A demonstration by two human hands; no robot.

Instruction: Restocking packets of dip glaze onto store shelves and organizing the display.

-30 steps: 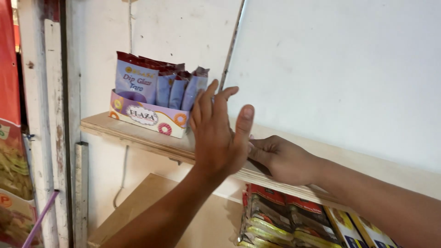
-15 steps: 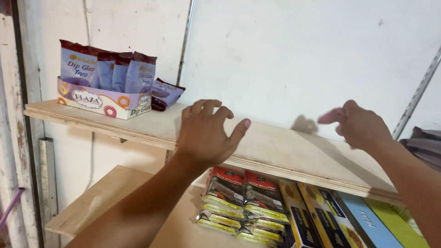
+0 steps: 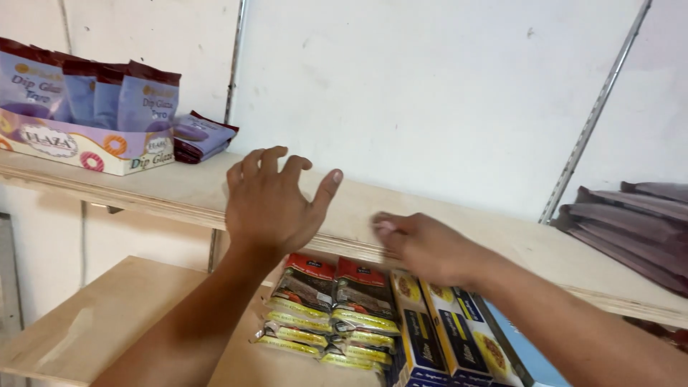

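My left hand (image 3: 271, 203) hovers with fingers spread in front of the upper wooden shelf (image 3: 401, 215), holding nothing. My right hand (image 3: 423, 246) is blurred, fingers loosely curled near the shelf's front edge, above the packs on the lower shelf; nothing shows in it. A purple display box (image 3: 79, 147) of upright purple pouches (image 3: 147, 100) stands on the upper shelf at the left. One loose purple pouch (image 3: 203, 136) lies flat beside the box.
The lower shelf (image 3: 107, 315) carries stacked red-and-yellow noodle packs (image 3: 333, 308) and blue-and-yellow boxes (image 3: 437, 337). Dark purple pouches (image 3: 631, 222) lie piled at the right end of the upper shelf. Metal shelf rails (image 3: 595, 115) run up the white wall.
The view has swung right and down. My right hand has dropped from the shelf top towards its front edge and moved left. My left hand stays spread at the shelf.
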